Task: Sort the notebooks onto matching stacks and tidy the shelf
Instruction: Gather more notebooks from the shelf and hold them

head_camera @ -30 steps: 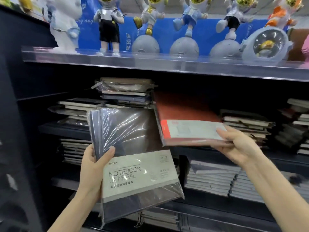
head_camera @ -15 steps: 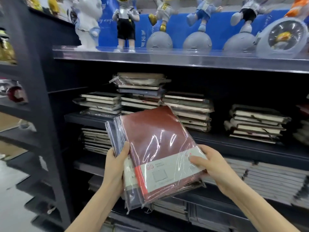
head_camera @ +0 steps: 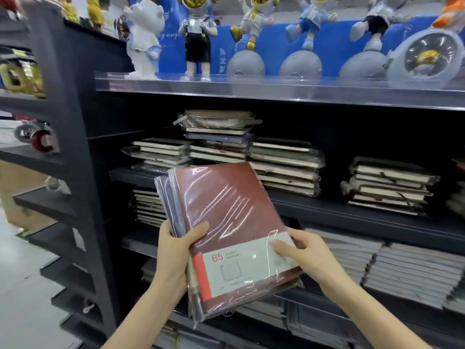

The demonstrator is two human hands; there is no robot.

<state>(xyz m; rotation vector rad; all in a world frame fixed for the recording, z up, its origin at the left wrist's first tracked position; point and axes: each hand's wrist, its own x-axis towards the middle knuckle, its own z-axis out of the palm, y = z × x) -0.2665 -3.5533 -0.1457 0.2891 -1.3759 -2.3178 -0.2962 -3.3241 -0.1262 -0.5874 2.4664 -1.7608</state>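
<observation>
The dark shelf unit's middle shelf (head_camera: 352, 210) carries four stacks of wrapped notebooks, all behind the brown notebook (head_camera: 226, 210): a low stack (head_camera: 161, 152) up and to its left, a tall untidy stack (head_camera: 219, 137) straight above it, a third stack (head_camera: 286, 167) just to its right, and a fourth stack (head_camera: 387, 187) well off to the right. The brown notebook, in clear wrap with a white B5 band, lies on top of a dark notebook (head_camera: 164, 195), both held in the air in front of this shelf. The left hand (head_camera: 178, 248) grips the pair's left edge, thumb across the brown cover. The right hand (head_camera: 302, 253) pinches the right edge, thumb on the white band. Below the brown notebook, lower shelves hold flat rows of grey notebooks (head_camera: 415, 270). High above it, a clear-fronted top shelf (head_camera: 251, 89) holds astronaut figurines (head_camera: 198, 34) before a blue backdrop. Pale floor (head_camera: 25, 298) lies far left.
</observation>
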